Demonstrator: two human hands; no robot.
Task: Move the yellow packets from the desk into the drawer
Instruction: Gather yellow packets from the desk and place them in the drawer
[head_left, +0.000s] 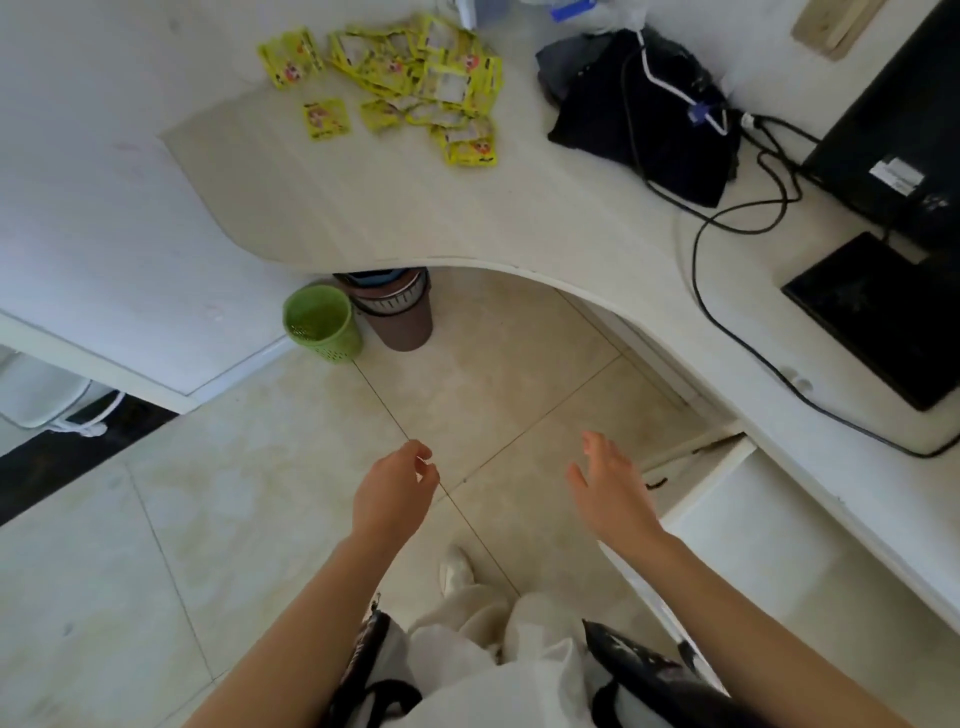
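Above the floor, left hand (392, 493) fingers curl loosely, right hand (613, 488) fingers spread, both empty.

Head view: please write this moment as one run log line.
left hand: empty, loosely curled | right hand: empty, open, beside drawer | drawer: open | yellow packets: all on desk | step: none moved

text: none I can read | yellow packets (415, 78): print too blurred for me | monitor (893, 130) white sticker (897, 175): illegible
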